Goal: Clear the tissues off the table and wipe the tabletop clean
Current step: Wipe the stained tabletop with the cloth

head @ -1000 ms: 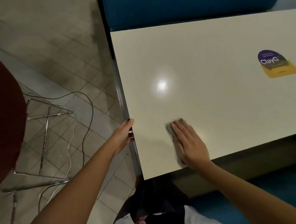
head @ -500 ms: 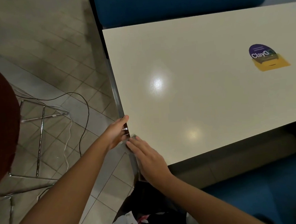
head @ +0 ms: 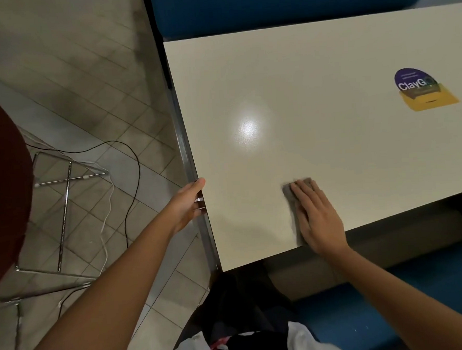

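Wiping step: right hand [head: 317, 218], fingers flat together, presses small grey cloth [head: 293, 195] on glossy cream tabletop [head: 330, 141]. Left hand [head: 189, 201] at metal table edge [head: 184, 150], grip unclear. Next: probably overlapping sweeps.

left hand [head: 188, 202] cupped, right hand [head: 318, 219] flat

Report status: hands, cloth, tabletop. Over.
Right hand flat on grey cloth, near front edge. Left hand at left edge of table. Sticker far right, clear of cloth.

One head-worn camera is held close above the near-left corner of the table [head: 317, 148] and aimed forward and down; floor [head: 83, 75] is framed left of the table, a bench [head: 268, 4] beyond it.
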